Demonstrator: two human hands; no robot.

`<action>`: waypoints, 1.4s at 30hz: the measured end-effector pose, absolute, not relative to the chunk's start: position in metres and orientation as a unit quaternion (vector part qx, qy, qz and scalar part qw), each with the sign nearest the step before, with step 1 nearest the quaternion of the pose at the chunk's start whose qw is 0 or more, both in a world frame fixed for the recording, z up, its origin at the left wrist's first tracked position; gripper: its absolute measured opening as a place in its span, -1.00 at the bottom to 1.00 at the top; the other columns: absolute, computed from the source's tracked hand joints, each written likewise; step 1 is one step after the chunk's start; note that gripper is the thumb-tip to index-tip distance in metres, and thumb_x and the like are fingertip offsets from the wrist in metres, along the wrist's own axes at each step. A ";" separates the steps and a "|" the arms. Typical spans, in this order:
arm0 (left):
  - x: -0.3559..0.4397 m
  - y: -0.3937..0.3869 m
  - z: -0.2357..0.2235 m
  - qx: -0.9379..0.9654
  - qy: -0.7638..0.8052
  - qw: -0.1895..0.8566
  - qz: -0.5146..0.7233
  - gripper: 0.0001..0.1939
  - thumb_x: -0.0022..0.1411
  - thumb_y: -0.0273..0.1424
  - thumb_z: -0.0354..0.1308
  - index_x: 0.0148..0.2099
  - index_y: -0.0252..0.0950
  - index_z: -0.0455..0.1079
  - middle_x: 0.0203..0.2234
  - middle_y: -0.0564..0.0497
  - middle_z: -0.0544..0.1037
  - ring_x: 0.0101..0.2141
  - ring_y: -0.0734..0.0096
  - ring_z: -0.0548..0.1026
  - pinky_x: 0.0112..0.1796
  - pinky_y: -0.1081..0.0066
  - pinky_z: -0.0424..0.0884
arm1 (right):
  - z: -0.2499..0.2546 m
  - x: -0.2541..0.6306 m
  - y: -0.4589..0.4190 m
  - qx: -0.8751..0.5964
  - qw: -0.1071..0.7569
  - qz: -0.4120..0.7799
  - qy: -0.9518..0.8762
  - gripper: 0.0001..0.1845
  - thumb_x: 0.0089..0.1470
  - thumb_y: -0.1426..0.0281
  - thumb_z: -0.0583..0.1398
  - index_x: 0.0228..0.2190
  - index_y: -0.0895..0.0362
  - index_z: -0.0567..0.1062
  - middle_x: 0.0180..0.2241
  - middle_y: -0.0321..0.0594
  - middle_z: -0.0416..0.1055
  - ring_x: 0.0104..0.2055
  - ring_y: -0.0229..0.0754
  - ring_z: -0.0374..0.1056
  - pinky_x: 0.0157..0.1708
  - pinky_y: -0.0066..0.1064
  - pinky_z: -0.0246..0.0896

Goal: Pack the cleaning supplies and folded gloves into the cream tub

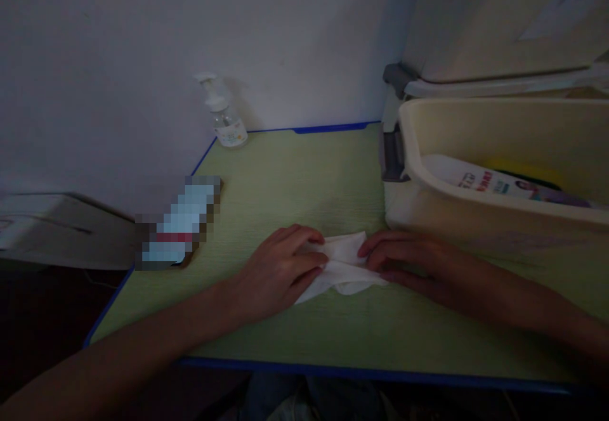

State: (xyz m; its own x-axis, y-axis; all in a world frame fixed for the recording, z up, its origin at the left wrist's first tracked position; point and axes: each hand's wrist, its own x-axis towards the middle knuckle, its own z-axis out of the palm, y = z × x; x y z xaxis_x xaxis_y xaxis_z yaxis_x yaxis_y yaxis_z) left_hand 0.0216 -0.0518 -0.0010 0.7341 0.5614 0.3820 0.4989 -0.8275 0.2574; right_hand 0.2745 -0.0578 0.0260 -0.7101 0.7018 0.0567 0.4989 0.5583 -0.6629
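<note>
A white tissue (pixel 349 262), partly folded and creased, lies on the green tabletop (pixel 304 183) near the middle. My left hand (pixel 285 269) grips its left side, thumb and fingers curled against the sheet. From the other side, my right hand (pixel 404 259) pinches the tissue's right edge between thumb and fingers. Both hands rest low, close to the table surface. Parts of the sheet are hidden under the fingers.
A clear pump bottle (pixel 229 126) stands at the back left by the wall. Left of my hand lies a phone (pixel 183 221), its screen blurred out. A cream storage bin (pixel 476 218) with a raised lid (pixel 495 21) stands at right, holding a white bottle (pixel 476 174).
</note>
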 end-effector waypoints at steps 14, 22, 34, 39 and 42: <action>0.022 -0.056 -0.001 0.918 0.304 0.036 0.252 -0.88 0.23 -0.47 0.07 -0.29 -0.35 0.43 -0.26 -0.11 0.49 -0.24 0.27 0.44 -0.23 0.22 0.41 | 0.024 0.276 -0.057 -0.349 0.160 0.313 -0.869 -0.79 0.16 0.44 0.04 -0.30 0.12 0.49 -0.19 -0.17 0.49 -0.13 -0.19 0.40 -0.08 -0.30 0.26; 0.024 -0.055 0.001 0.905 0.347 0.108 0.221 -0.90 0.23 -0.47 0.04 -0.30 -0.34 0.37 -0.23 -0.11 0.47 -0.20 0.29 0.42 -0.19 0.23 0.39 | 0.025 0.274 -0.052 -0.330 0.162 0.300 -0.880 -0.76 0.16 0.42 0.05 -0.37 0.14 0.52 -0.21 -0.15 0.49 -0.14 -0.19 0.40 -0.08 -0.33 0.26; 0.026 -0.052 0.004 0.877 0.361 0.178 0.264 -0.89 0.22 -0.51 0.03 -0.35 -0.31 0.35 -0.29 -0.03 0.45 -0.24 0.41 0.43 -0.19 0.34 0.37 | 0.021 0.275 -0.051 -0.316 0.159 0.305 -0.884 -0.81 0.14 0.44 0.10 -0.41 0.17 0.52 -0.22 -0.11 0.48 -0.10 -0.19 0.38 -0.08 -0.37 0.25; 0.027 -0.050 -0.001 0.898 0.339 0.091 0.265 -0.89 0.25 -0.49 0.05 -0.32 -0.32 0.38 -0.30 -0.03 0.47 -0.25 0.37 0.43 -0.21 0.31 0.34 | 0.024 0.275 -0.052 -0.325 0.143 0.313 -0.881 -0.82 0.12 0.44 0.11 -0.42 0.15 0.51 -0.19 -0.12 0.46 -0.08 -0.16 0.37 -0.05 -0.32 0.23; 0.028 -0.050 -0.003 0.910 0.318 0.035 0.263 -0.89 0.25 -0.48 0.06 -0.32 -0.33 0.40 -0.30 -0.05 0.48 -0.25 0.34 0.42 -0.19 0.28 0.31 | 0.025 0.275 -0.053 -0.323 0.141 0.313 -0.882 -0.82 0.11 0.46 0.10 -0.44 0.15 0.50 -0.20 -0.13 0.46 -0.09 -0.16 0.37 -0.06 -0.34 0.23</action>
State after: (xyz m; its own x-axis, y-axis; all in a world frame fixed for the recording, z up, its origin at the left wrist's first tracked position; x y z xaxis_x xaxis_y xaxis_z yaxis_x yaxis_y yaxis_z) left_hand 0.0277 -0.0501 -0.0029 0.6594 0.5979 0.4558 0.5611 -0.7949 0.2311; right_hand 0.2745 -0.0534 0.0254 -0.7518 0.6577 0.0462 0.4820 0.5960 -0.6422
